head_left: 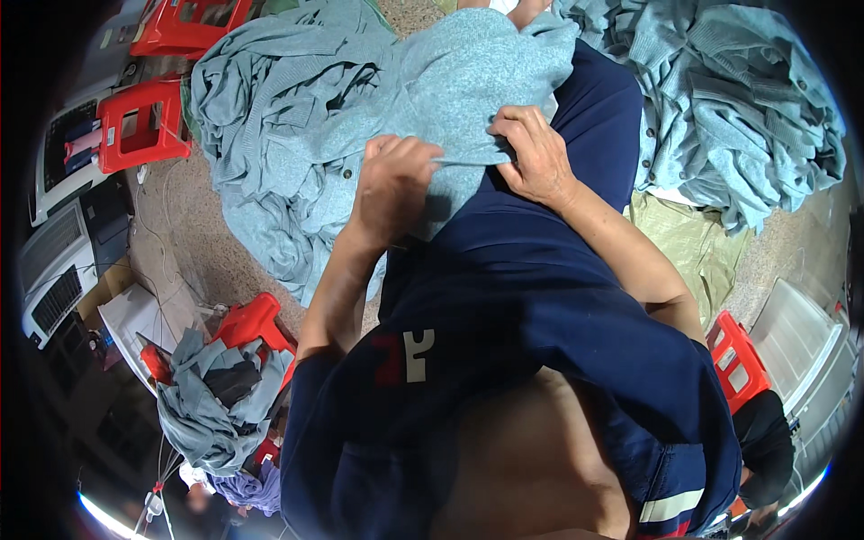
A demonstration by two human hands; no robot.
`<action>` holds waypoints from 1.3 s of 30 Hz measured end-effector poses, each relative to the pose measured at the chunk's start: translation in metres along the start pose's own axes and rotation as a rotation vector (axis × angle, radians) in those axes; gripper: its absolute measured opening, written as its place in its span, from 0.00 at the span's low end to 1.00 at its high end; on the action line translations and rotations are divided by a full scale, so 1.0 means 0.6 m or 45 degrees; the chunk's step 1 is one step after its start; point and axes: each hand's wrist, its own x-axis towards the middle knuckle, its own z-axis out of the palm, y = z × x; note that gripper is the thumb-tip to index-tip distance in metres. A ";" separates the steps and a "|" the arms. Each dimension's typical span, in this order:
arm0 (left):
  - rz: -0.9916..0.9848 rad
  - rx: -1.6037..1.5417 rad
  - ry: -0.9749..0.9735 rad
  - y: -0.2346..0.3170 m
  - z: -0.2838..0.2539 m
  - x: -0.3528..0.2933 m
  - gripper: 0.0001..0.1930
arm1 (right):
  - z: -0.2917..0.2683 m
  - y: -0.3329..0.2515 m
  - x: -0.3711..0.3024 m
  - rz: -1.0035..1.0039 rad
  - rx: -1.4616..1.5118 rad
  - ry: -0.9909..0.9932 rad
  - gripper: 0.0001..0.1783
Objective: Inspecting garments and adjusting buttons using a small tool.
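Note:
A light blue-grey knit garment (481,76) lies across my lap, one edge drawn into a taut line between my hands. My left hand (394,184) is closed on the left end of that edge, its fingertips partly hidden. At the other end, my right hand (537,157) pinches the cloth between thumb and bent fingers. To the left, a heap of the same knitwear (270,135) spreads over the floor and touches the garment; a dark button shows on it. My legs in dark blue trousers (598,117) are under the work.
Another heap of buttoned knitwear (720,99) sits at right, partly on a pale green woven sheet (688,243). Red plastic stools (144,126) stand at left. More grey-blue cloth (216,405) hangs over a stool at lower left. A translucent bin (792,346) is at right.

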 end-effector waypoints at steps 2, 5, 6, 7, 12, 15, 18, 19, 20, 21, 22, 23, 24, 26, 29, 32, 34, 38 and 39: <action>-0.383 -0.692 0.141 -0.006 0.004 0.004 0.10 | -0.003 0.007 0.008 0.058 -0.013 0.040 0.14; -0.642 -1.444 0.122 -0.010 -0.026 0.022 0.11 | -0.008 0.033 0.010 0.412 -0.046 0.107 0.10; -0.616 -1.538 0.148 -0.015 -0.033 0.028 0.10 | -0.010 0.058 0.002 0.470 -0.062 0.120 0.11; -0.589 -1.631 0.175 -0.018 -0.041 0.032 0.10 | -0.013 0.084 -0.007 0.584 -0.039 0.176 0.10; -0.291 -1.944 -0.197 0.019 -0.062 0.009 0.16 | -0.159 0.197 -0.005 0.656 0.019 0.490 0.12; -0.059 -1.513 -0.540 0.097 -0.036 0.029 0.15 | -0.316 0.257 -0.026 0.452 0.430 0.779 0.10; 0.103 -1.490 -0.706 0.136 -0.011 0.044 0.17 | -0.387 0.242 -0.016 0.308 0.238 0.908 0.09; 0.107 -1.506 -0.765 0.138 -0.012 0.052 0.18 | -0.403 0.247 -0.022 0.344 0.216 0.924 0.10; 0.095 -1.500 -0.727 0.139 -0.012 0.054 0.18 | -0.407 0.231 -0.023 0.452 0.092 0.957 0.11; 0.098 -1.505 -0.719 0.135 -0.012 0.055 0.18 | -0.412 0.232 -0.028 0.446 0.090 0.950 0.11; 0.102 -1.491 -0.705 0.128 -0.012 0.057 0.17 | -0.417 0.242 -0.038 0.486 0.146 0.876 0.13; 0.113 -1.476 -0.695 0.120 -0.013 0.062 0.17 | -0.422 0.248 -0.050 0.525 0.195 0.806 0.15; 0.101 -1.448 -0.532 0.106 0.000 0.065 0.15 | -0.419 0.249 -0.063 0.608 0.308 0.781 0.19; -0.132 -1.382 -0.126 0.042 0.028 0.084 0.12 | -0.407 0.250 -0.085 0.738 0.387 0.907 0.21; -0.639 -1.418 0.614 -0.139 0.128 0.099 0.09 | -0.396 0.271 -0.132 0.824 0.306 0.768 0.24; -1.454 -0.724 0.860 -0.406 0.284 -0.008 0.13 | -0.355 0.263 -0.134 0.942 0.865 0.800 0.28; -2.016 -0.322 0.635 -0.347 0.294 0.010 0.21 | -0.371 0.237 -0.178 1.100 0.821 0.866 0.25; -1.763 0.135 0.415 -0.339 0.342 -0.060 0.25 | -0.355 0.232 -0.187 1.182 0.801 0.716 0.20; -1.766 0.127 0.406 -0.337 0.338 -0.057 0.25 | -0.351 0.226 -0.185 1.220 0.771 0.691 0.20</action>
